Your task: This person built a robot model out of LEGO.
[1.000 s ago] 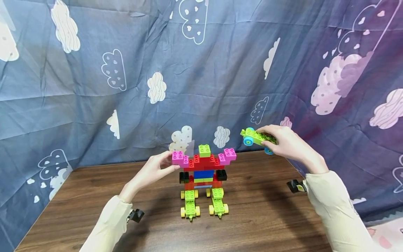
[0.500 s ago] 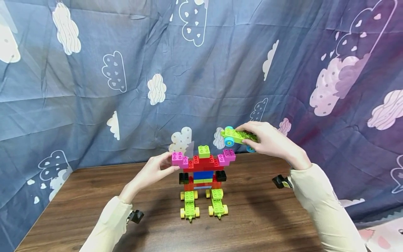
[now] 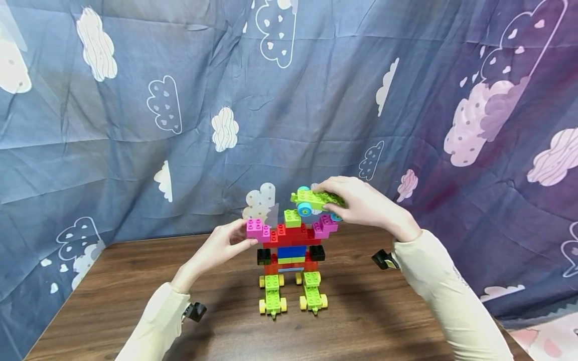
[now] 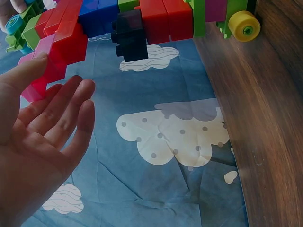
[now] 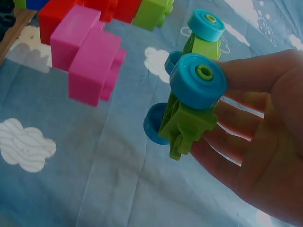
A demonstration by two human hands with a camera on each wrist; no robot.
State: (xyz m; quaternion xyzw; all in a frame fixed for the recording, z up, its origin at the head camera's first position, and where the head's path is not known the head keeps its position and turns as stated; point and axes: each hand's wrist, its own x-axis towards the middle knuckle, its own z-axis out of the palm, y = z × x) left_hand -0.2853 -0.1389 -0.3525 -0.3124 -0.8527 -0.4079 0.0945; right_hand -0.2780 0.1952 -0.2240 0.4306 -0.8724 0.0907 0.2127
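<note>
A figure built of toy bricks (image 3: 291, 250) stands upright on the table, with a lime brick (image 3: 292, 217) on top and pink stepped bricks at both shoulders. My left hand (image 3: 226, 240) pinches the pink bricks (image 3: 255, 229) at its left shoulder between thumb and fingers, as the left wrist view also shows. My right hand (image 3: 361, 203) grips a lime wheeled base (image 3: 311, 198) with blue wheels (image 5: 199, 80). The base is held level just above and right of the lime top brick; whether they touch I cannot tell. Two lime bases with yellow wheels (image 3: 273, 301) form the feet.
Brown wooden table (image 3: 180, 321) under the figure. A blue cloud-patterned cloth (image 3: 289, 100) hangs close behind it and along the right side. Black bricks (image 3: 317, 252) stick out from the figure's sides.
My right hand has carried the blue-wheeled base leftward, from out to the right to over the figure's top. My left hand has kept its hold on the pink bricks.
</note>
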